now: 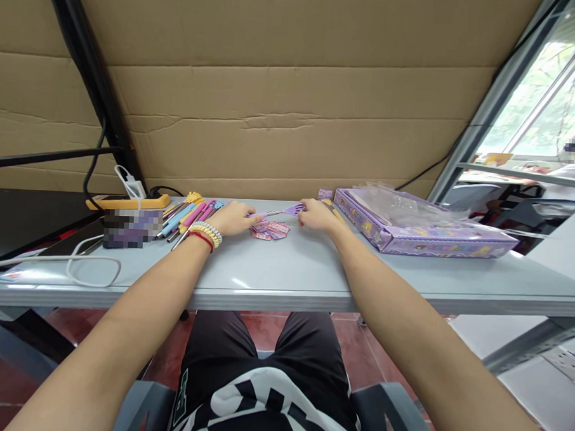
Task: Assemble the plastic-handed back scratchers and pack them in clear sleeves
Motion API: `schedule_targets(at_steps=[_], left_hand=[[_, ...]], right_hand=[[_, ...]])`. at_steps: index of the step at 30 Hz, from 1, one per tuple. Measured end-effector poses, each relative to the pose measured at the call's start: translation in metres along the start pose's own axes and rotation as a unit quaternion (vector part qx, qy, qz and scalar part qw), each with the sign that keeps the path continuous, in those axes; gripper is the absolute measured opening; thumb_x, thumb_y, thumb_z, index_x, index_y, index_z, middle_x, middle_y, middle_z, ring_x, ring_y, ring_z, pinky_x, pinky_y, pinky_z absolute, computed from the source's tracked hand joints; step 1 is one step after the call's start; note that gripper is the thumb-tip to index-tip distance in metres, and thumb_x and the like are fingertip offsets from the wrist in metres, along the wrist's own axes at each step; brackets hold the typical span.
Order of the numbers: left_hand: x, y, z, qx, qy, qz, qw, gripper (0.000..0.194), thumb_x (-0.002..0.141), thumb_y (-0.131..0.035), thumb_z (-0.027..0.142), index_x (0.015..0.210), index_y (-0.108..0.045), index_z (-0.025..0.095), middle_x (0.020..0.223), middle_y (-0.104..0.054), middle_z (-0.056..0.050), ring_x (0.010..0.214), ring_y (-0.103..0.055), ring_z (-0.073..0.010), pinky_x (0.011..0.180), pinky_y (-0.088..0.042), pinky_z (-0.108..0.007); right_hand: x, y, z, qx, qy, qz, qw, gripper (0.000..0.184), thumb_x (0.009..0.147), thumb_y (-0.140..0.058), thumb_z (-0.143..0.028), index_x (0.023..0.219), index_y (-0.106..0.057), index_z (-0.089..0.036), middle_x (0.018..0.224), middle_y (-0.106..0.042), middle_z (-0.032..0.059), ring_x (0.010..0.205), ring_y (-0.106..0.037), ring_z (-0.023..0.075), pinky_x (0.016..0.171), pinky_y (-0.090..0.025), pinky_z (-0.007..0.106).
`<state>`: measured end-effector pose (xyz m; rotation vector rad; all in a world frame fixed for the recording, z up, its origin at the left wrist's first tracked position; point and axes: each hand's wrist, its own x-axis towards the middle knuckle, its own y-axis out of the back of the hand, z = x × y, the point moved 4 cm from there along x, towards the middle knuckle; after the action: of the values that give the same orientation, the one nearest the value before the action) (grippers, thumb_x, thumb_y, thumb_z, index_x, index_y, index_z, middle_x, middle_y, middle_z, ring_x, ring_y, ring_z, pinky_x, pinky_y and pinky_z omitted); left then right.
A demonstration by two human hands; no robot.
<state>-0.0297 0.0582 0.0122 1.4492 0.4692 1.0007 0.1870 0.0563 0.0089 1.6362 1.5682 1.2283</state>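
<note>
My left hand [234, 218], with beaded bracelets and a red cord at the wrist, is closed on one end of a slim purple pen [272, 213]. The pen lies level just above the table, its wide purple topper pointing right. At that topper, the bent fingers of my right hand [316, 215] are closed and appear to grip its edge. Small pink patterned cards or packets [270, 230] lie on the table below the pen. Left of my left hand is a bunch of colourful pens [192, 216], some with yellow and blue toppers.
A purple patterned box [439, 241] with clear plastic wrap [393, 204] lies at the right. Far left are a phone [133, 228], a yellow-edged case [126, 202] and a white cable [94, 284]. Cardboard [291, 133] backs the table [275, 272]. Another person [568, 174] is at far right.
</note>
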Motion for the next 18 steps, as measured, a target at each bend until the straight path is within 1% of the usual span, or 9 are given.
schedule_targets(at_steps=[2, 5, 7, 9, 11, 12, 14, 16, 18], left_hand=[[-0.001, 0.002, 0.001, 0.004, 0.022, 0.003, 1.0, 0.053, 0.086, -0.035, 0.062, 0.068, -0.063, 0.021, 0.071, -0.068, -0.007, 0.065, -0.056, -0.0194, 0.06, -0.034, -0.029], [-0.001, 0.005, 0.002, 0.019, 0.065, 0.001, 0.998, 0.052, 0.086, -0.037, 0.062, 0.074, -0.065, 0.021, 0.081, -0.071, -0.009, 0.074, -0.061, -0.0219, 0.061, -0.035, -0.029], [-0.002, 0.006, 0.003, 0.027, 0.091, 0.0, 0.995, 0.052, 0.086, -0.037, 0.062, 0.076, -0.066, 0.021, 0.085, -0.072, -0.01, 0.079, -0.063, -0.0242, 0.061, -0.036, -0.03], [-0.002, 0.008, 0.002, 0.031, 0.122, 0.015, 0.992, 0.053, 0.086, -0.036, 0.062, 0.077, -0.068, 0.02, 0.087, -0.072, -0.012, 0.083, -0.064, -0.0267, 0.062, -0.038, -0.031], [-0.003, 0.011, -0.001, 0.03, 0.155, 0.041, 0.987, 0.054, 0.087, -0.035, 0.061, 0.081, -0.069, 0.02, 0.089, -0.072, -0.013, 0.087, -0.065, -0.0288, 0.065, -0.041, -0.032], [-0.003, 0.012, -0.003, 0.027, 0.171, 0.054, 0.983, 0.054, 0.088, -0.034, 0.06, 0.083, -0.07, 0.02, 0.09, -0.072, -0.014, 0.089, -0.065, -0.0295, 0.067, -0.042, -0.033], [-0.004, 0.014, -0.005, 0.018, 0.195, 0.071, 0.978, 0.053, 0.089, -0.033, 0.058, 0.086, -0.071, 0.02, 0.091, -0.072, -0.014, 0.09, -0.065, -0.0302, 0.069, -0.043, -0.034], [-0.005, 0.016, -0.006, 0.012, 0.208, 0.08, 0.975, 0.051, 0.09, -0.032, 0.054, 0.086, -0.07, 0.019, 0.092, -0.072, -0.015, 0.09, -0.065, -0.0307, 0.07, -0.044, -0.035], [-0.006, 0.018, -0.006, 0.009, 0.214, 0.086, 0.973, 0.048, 0.091, -0.033, 0.05, 0.087, -0.07, 0.018, 0.093, -0.072, -0.016, 0.091, -0.065, -0.031, 0.07, -0.044, -0.035]], right_hand=[[0.001, 0.0, 0.001, -0.006, -0.004, 0.011, 1.0, 0.011, 0.068, -0.053, -0.015, 0.076, -0.059, -0.018, 0.087, -0.071, 0.0088, 0.073, -0.061, 0.0184, 0.058, -0.039, 0.025], [0.004, -0.002, 0.005, -0.02, -0.011, 0.013, 1.0, 0.023, 0.07, -0.053, -0.021, 0.091, -0.062, -0.016, 0.099, -0.071, 0.0108, 0.082, -0.063, 0.0202, 0.061, -0.042, 0.025], [0.006, -0.002, 0.009, -0.031, -0.016, 0.015, 0.999, 0.032, 0.071, -0.053, -0.02, 0.101, -0.063, -0.016, 0.102, -0.071, 0.0107, 0.086, -0.064, 0.021, 0.065, -0.044, 0.025], [0.008, 0.0, 0.013, -0.029, -0.027, 0.037, 0.999, 0.041, 0.07, -0.053, -0.017, 0.11, -0.063, -0.016, 0.106, -0.07, 0.0104, 0.092, -0.064, 0.0214, 0.073, -0.045, 0.026], [0.009, 0.005, 0.016, -0.019, -0.042, 0.072, 0.996, 0.045, 0.071, -0.053, -0.015, 0.115, -0.063, -0.015, 0.11, -0.069, 0.011, 0.098, -0.064, 0.022, 0.079, -0.046, 0.027], [0.009, 0.007, 0.017, -0.014, -0.051, 0.087, 0.995, 0.044, 0.071, -0.053, -0.015, 0.114, -0.064, -0.015, 0.111, -0.069, 0.0113, 0.099, -0.064, 0.0222, 0.081, -0.046, 0.028], [0.008, 0.011, 0.017, -0.006, -0.057, 0.102, 0.993, 0.037, 0.071, -0.053, -0.015, 0.105, -0.067, -0.015, 0.107, -0.07, 0.011, 0.097, -0.064, 0.0221, 0.081, -0.046, 0.028], [0.004, 0.015, 0.01, 0.004, -0.047, 0.124, 0.991, 0.028, 0.071, -0.053, -0.016, 0.093, -0.069, -0.016, 0.099, -0.072, 0.0092, 0.093, -0.064, 0.021, 0.08, -0.046, 0.028], [0.0, 0.021, 0.0, 0.018, -0.03, 0.168, 0.985, 0.022, 0.073, -0.052, -0.017, 0.086, -0.069, -0.017, 0.093, -0.072, 0.0075, 0.088, -0.065, 0.0197, 0.08, -0.046, 0.027]])
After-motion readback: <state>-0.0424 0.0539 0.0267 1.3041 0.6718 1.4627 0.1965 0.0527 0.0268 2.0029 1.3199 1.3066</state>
